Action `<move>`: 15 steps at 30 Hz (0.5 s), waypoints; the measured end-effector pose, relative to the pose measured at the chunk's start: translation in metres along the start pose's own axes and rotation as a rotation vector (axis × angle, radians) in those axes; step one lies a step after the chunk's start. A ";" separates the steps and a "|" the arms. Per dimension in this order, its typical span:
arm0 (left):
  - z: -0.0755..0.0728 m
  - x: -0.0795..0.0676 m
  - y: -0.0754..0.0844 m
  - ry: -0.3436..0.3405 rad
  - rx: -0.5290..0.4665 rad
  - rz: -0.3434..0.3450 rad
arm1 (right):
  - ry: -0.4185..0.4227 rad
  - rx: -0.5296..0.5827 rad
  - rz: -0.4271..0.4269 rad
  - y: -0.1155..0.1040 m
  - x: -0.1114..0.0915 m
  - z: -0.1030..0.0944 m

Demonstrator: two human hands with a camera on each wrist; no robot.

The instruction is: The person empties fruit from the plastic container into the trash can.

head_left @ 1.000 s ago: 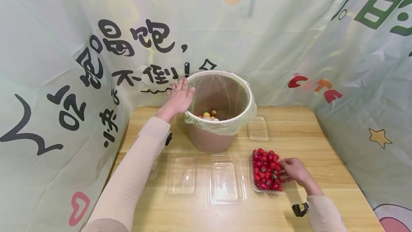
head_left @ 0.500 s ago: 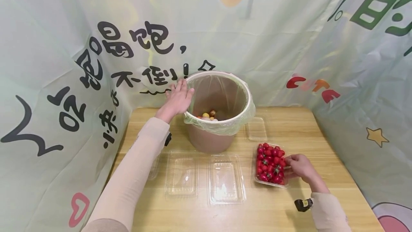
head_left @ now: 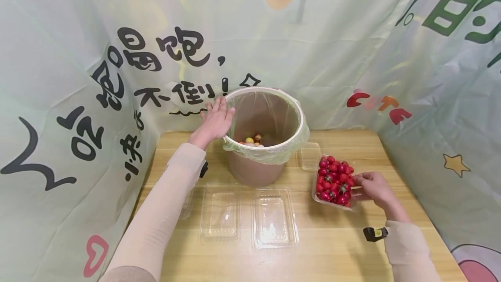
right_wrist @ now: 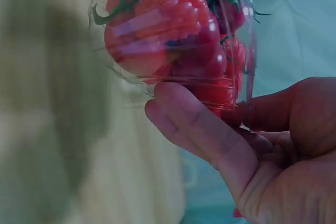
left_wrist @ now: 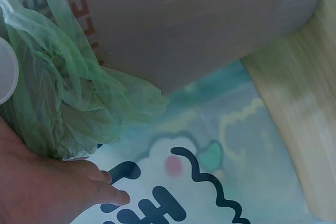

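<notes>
My right hand [head_left: 373, 188] grips the right side of a clear plastic fruit box [head_left: 316, 193], which is tilted and lifted off the table. Red fruits [head_left: 334, 179], raspberry-like and tomato-like with green stems, fill it. In the right wrist view, the fingers [right_wrist: 184, 108] press under the box's clear wall [right_wrist: 251, 72], and the thumb is on the other side. My left hand [head_left: 216, 121] rests on the left rim of a brown bin [head_left: 256, 169], fingers extended. A green bag [head_left: 270, 156] lines the bin; in the left wrist view, the bag [left_wrist: 79, 93] hangs in folds beside the hand.
Several small round things [head_left: 250, 141], yellow, brown and pale, lie in the bin. Two clear plastic trays [head_left: 221, 212] [head_left: 275, 216] are on the wooden table [head_left: 313, 251]; another clear piece [head_left: 310, 156] lies right of the bin. Printed cloth walls [head_left: 313, 55] enclose the table.
My right hand has lifted the fruit box off the table and carried it a little to the right and away from me, tilting it. My left hand has stayed on the bin's rim.
</notes>
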State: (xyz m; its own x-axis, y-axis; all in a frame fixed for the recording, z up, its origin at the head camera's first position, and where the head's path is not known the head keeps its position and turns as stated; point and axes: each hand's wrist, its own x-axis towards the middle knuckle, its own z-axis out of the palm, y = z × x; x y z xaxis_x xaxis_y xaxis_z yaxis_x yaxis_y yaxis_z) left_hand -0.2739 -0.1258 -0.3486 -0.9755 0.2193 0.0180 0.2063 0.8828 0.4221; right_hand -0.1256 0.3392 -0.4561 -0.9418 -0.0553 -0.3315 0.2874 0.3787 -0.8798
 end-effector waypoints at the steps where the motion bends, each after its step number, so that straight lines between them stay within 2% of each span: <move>1: 0.000 0.000 0.000 0.000 0.001 0.001 | -0.004 0.013 0.000 -0.005 0.002 -0.003; 4: -0.001 0.000 -0.001 0.000 -0.006 -0.004 | -0.017 0.021 -0.010 -0.023 0.006 -0.012; 10: -0.002 0.000 -0.003 -0.004 -0.017 -0.013 | 0.015 -0.083 -0.018 -0.068 0.014 -0.026; 15: -0.002 0.000 0.000 -0.008 -0.028 -0.004 | 0.043 -0.108 -0.010 -0.097 0.017 -0.034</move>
State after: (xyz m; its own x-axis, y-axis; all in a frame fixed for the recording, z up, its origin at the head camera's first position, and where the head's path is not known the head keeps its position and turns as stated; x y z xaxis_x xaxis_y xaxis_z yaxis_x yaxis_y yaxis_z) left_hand -0.2738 -0.1267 -0.3465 -0.9756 0.2195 0.0092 0.2003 0.8715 0.4476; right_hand -0.1756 0.3329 -0.3645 -0.9518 -0.0208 -0.3059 0.2597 0.4756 -0.8404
